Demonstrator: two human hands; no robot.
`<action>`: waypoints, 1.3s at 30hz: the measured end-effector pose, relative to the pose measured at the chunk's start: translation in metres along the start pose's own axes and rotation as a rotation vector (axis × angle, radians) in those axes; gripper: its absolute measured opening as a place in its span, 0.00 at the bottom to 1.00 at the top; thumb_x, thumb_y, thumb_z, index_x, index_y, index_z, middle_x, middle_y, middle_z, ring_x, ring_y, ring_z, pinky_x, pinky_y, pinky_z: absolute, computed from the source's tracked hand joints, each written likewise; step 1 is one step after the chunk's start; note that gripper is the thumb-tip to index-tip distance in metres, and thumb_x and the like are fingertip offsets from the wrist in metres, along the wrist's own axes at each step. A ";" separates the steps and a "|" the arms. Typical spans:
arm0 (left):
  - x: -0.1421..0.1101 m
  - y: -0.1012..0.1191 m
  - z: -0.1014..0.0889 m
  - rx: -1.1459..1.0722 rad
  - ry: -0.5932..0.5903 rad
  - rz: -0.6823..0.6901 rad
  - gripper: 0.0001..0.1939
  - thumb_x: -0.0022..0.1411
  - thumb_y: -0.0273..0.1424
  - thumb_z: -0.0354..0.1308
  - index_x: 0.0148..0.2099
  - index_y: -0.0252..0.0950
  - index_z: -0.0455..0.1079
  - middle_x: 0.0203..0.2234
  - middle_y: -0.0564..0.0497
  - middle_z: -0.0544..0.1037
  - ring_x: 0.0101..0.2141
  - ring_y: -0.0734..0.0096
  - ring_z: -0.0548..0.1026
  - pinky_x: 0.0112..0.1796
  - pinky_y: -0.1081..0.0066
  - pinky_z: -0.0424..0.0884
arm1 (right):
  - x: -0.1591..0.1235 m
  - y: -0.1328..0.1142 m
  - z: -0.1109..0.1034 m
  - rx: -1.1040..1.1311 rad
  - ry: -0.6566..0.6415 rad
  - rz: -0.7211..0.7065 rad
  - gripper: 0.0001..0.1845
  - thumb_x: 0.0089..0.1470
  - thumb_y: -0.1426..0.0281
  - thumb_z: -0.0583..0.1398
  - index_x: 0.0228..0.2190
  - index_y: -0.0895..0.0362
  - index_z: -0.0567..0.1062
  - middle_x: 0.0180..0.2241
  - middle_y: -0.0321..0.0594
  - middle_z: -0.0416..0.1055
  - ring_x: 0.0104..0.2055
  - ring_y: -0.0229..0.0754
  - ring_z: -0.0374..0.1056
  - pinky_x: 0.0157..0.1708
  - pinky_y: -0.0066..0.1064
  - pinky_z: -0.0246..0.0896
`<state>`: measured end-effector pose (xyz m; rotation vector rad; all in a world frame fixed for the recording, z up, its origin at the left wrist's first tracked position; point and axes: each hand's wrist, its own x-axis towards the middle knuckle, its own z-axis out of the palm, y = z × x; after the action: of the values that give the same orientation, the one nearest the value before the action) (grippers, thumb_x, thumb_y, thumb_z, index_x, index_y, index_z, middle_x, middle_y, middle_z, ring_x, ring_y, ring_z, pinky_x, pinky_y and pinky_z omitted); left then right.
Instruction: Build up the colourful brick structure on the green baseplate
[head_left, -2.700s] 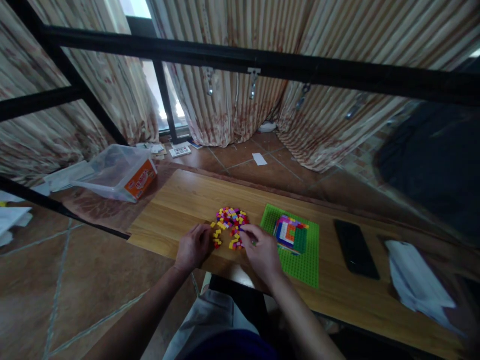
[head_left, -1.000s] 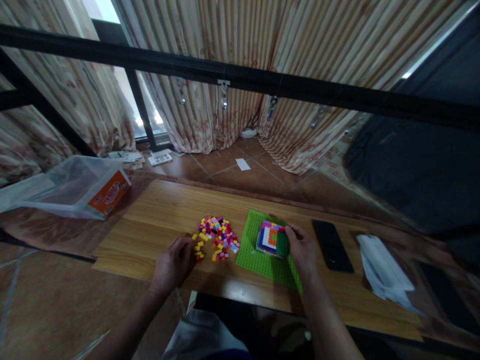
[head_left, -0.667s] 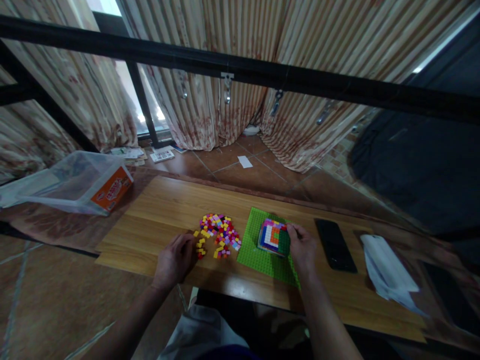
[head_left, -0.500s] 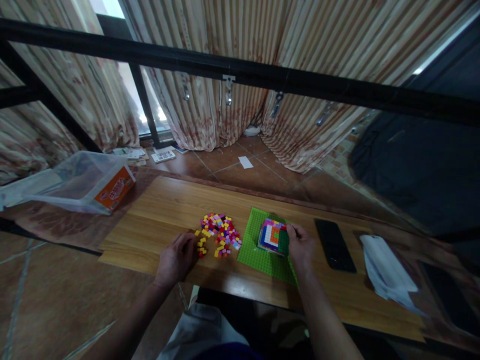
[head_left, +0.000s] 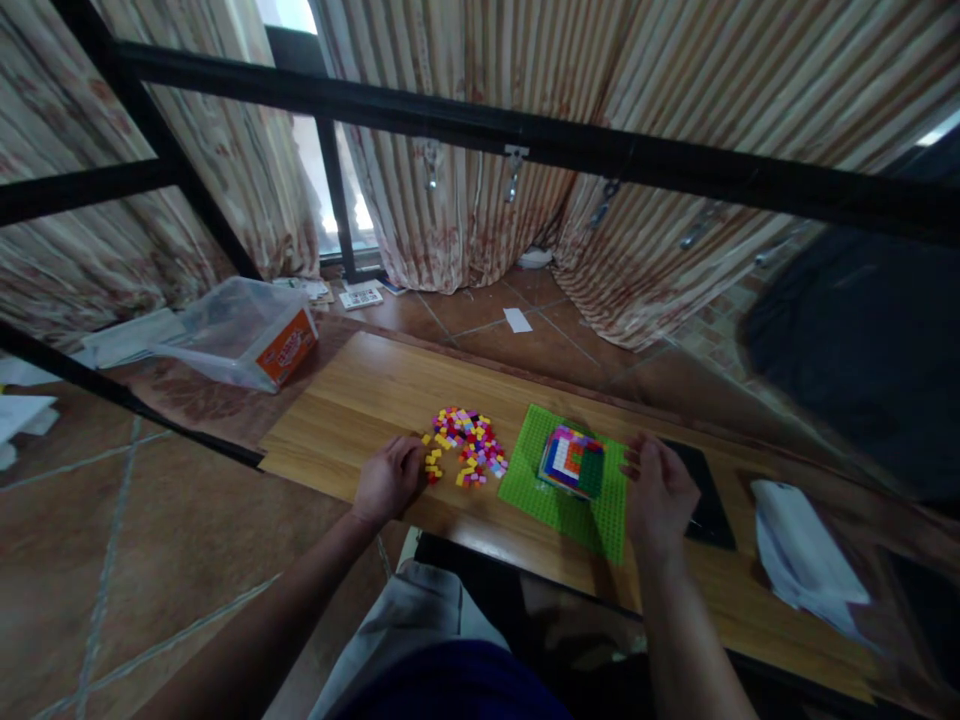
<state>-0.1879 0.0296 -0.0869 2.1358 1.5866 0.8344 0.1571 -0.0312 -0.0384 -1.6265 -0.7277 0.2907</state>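
A square block of stacked toy bricks (head_left: 571, 462), patterned on top in white, orange, green, blue and pink, stands on a green studded baseplate (head_left: 529, 490). To its right, apart from it, my right hand (head_left: 661, 495) hovers over the baseplate's right edge and the phone. Its fingers are bent and slightly apart, with no brick visible in them. My left hand (head_left: 390, 482) rests on the wooden board at the left edge of a pile of small loose bricks (head_left: 472, 440), mostly yellow, red and pink. Its fingers are curled together; whatever they hold is hidden.
Beneath everything lies the wooden board (head_left: 330, 410). A black phone-like slab (head_left: 712, 500) is partly behind my right hand, and a white packet (head_left: 806, 550) lies farther right. At the far left stands a clear plastic bin (head_left: 232, 330). A black metal rail (head_left: 450, 125) crosses in front of curtains.
My right hand has come off the brick block and moved right. My left hand stays by the loose bricks. The whole view has shifted as the head turned left.
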 end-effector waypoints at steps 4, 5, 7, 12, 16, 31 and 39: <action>-0.001 0.000 0.000 -0.007 -0.001 0.011 0.11 0.66 0.32 0.48 0.40 0.38 0.72 0.35 0.48 0.78 0.37 0.66 0.76 0.39 0.68 0.71 | -0.032 -0.022 0.007 -0.088 -0.103 -0.132 0.20 0.55 0.56 0.59 0.38 0.59 0.79 0.38 0.46 0.77 0.38 0.44 0.73 0.41 0.38 0.67; -0.001 0.000 0.000 -0.010 -0.001 0.011 0.11 0.66 0.31 0.48 0.40 0.38 0.72 0.35 0.48 0.78 0.37 0.66 0.76 0.39 0.68 0.71 | -0.044 -0.026 0.011 -0.108 -0.164 -0.163 0.18 0.56 0.57 0.59 0.38 0.58 0.79 0.39 0.45 0.78 0.40 0.45 0.73 0.43 0.39 0.67; -0.001 0.001 0.000 -0.015 -0.002 0.005 0.10 0.66 0.31 0.48 0.40 0.38 0.72 0.35 0.48 0.78 0.37 0.66 0.76 0.39 0.68 0.71 | -0.069 -0.030 0.020 -0.126 -0.316 -0.231 0.15 0.58 0.59 0.58 0.38 0.55 0.79 0.40 0.44 0.77 0.42 0.45 0.73 0.44 0.37 0.67; -0.001 0.001 0.000 -0.040 -0.009 0.003 0.10 0.67 0.31 0.48 0.40 0.38 0.71 0.36 0.48 0.77 0.38 0.67 0.76 0.41 0.68 0.71 | -0.115 -0.021 0.044 -0.192 -0.677 -0.382 0.13 0.61 0.66 0.54 0.41 0.51 0.78 0.41 0.41 0.76 0.43 0.44 0.72 0.44 0.37 0.68; -0.002 0.003 0.000 -0.029 -0.008 -0.004 0.10 0.66 0.30 0.48 0.39 0.38 0.71 0.35 0.48 0.77 0.37 0.67 0.75 0.40 0.68 0.71 | -0.126 -0.010 0.061 -0.309 -0.751 -0.530 0.15 0.61 0.69 0.53 0.45 0.50 0.76 0.45 0.44 0.73 0.48 0.48 0.68 0.50 0.44 0.65; -0.002 0.002 0.001 -0.037 0.004 0.002 0.09 0.67 0.31 0.49 0.41 0.38 0.71 0.36 0.48 0.78 0.37 0.68 0.76 0.41 0.69 0.71 | -0.117 -0.008 0.103 -0.399 -0.827 -0.687 0.11 0.59 0.71 0.55 0.37 0.52 0.78 0.46 0.46 0.69 0.48 0.50 0.64 0.50 0.44 0.61; -0.003 0.002 0.000 -0.047 -0.007 0.003 0.10 0.68 0.32 0.48 0.40 0.38 0.71 0.35 0.48 0.77 0.37 0.68 0.75 0.40 0.69 0.71 | -0.110 -0.024 0.092 0.165 -0.675 0.069 0.13 0.55 0.58 0.61 0.38 0.54 0.72 0.33 0.38 0.76 0.32 0.41 0.72 0.34 0.34 0.69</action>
<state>-0.1871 0.0262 -0.0871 2.1070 1.5458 0.8560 0.0136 -0.0239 -0.0573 -1.3925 -1.1167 0.9525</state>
